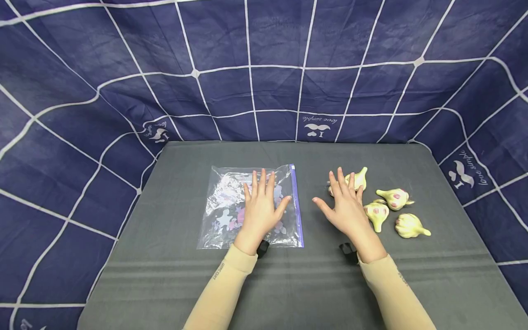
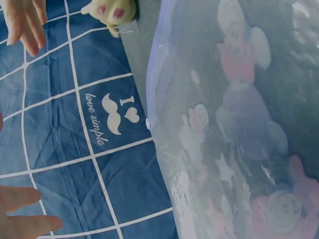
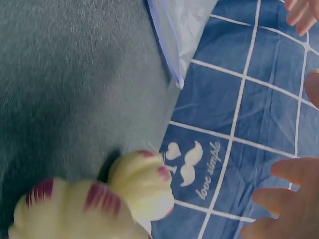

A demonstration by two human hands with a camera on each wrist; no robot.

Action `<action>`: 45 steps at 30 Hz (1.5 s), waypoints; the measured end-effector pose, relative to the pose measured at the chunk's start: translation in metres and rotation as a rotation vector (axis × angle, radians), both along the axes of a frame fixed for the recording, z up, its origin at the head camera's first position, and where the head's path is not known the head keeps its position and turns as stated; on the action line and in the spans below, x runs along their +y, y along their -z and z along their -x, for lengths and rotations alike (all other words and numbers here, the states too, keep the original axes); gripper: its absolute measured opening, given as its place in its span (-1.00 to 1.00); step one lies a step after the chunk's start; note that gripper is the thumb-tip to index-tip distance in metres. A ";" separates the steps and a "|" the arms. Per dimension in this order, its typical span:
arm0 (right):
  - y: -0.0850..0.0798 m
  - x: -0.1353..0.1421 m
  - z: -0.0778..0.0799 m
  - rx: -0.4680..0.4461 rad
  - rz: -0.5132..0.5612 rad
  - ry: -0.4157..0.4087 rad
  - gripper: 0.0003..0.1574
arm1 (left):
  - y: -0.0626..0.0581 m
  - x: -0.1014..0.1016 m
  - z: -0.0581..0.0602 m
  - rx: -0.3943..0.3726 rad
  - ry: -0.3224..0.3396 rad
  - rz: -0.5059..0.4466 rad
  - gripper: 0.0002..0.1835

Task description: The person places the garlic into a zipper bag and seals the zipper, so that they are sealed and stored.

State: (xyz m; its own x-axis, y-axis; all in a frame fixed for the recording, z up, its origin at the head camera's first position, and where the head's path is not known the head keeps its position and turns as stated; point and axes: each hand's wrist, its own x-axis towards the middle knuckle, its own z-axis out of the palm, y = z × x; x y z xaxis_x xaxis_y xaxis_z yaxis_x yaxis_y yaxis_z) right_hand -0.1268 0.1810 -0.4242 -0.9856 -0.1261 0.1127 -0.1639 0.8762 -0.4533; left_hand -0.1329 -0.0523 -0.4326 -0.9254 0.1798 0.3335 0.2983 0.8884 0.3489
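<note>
My left hand is spread palm down over a clear zip bag with a blue-purple slider edge. Pink, white and lilac printed figures show on the bag, which lies flat on the grey table. In the left wrist view the hand's fingers are held away from the bag. My right hand, also spread and holding nothing, hovers beside several pale garlic bulbs with purple-red patches. It partly covers one garlic bulb in the head view. Two garlic bulbs fill the lower part of the right wrist view.
More garlic bulbs lie to the right, among them one garlic bulb at the back and another garlic bulb nearer the front. A navy cloth with white grid lines walls the grey table at the back and sides.
</note>
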 end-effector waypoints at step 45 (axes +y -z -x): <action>0.017 0.044 -0.048 0.022 0.152 0.140 0.07 | 0.018 0.037 -0.009 -0.018 -0.062 -0.044 -0.23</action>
State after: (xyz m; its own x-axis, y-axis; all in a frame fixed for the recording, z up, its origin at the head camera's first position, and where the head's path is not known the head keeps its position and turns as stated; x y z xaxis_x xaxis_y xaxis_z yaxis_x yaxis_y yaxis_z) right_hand -0.0788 0.2246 -0.4410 -0.9894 0.0324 0.1412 -0.0561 0.8130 -0.5796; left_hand -0.1237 -0.0156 -0.4504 -0.9403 0.1077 0.3230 0.2368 0.8885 0.3931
